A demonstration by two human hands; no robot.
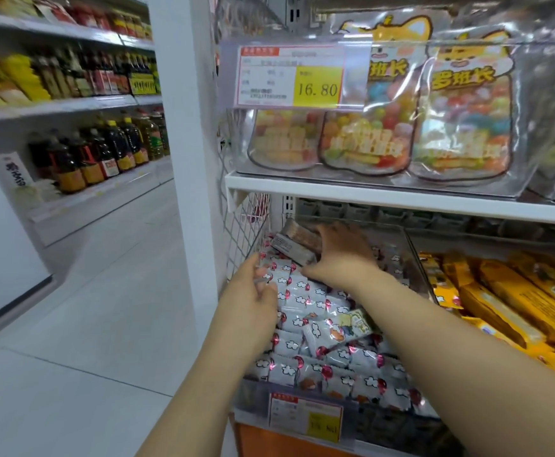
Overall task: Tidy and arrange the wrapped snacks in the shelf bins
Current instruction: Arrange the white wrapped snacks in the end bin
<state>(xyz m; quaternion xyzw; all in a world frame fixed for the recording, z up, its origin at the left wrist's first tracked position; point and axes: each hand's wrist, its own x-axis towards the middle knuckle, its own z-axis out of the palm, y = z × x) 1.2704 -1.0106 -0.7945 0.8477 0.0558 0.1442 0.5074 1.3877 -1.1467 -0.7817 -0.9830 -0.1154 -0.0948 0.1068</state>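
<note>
A clear shelf bin holds several small white wrapped snacks with red printing, piled loosely. At the bin's back left lie brown wrapped bars, stacked. My right hand reaches to the back of the bin, fingers curled round the brown bars. My left hand is at the bin's left side, its fingers pinching a white snack packet. One packet with a cartoon print lies askew on top of the pile.
The neighbouring bin on the right holds yellow wrapped bars. The shelf above carries clear candy bags and a price tag. A wire grid closes the bin's left side. An aisle with bottle shelves runs on the left.
</note>
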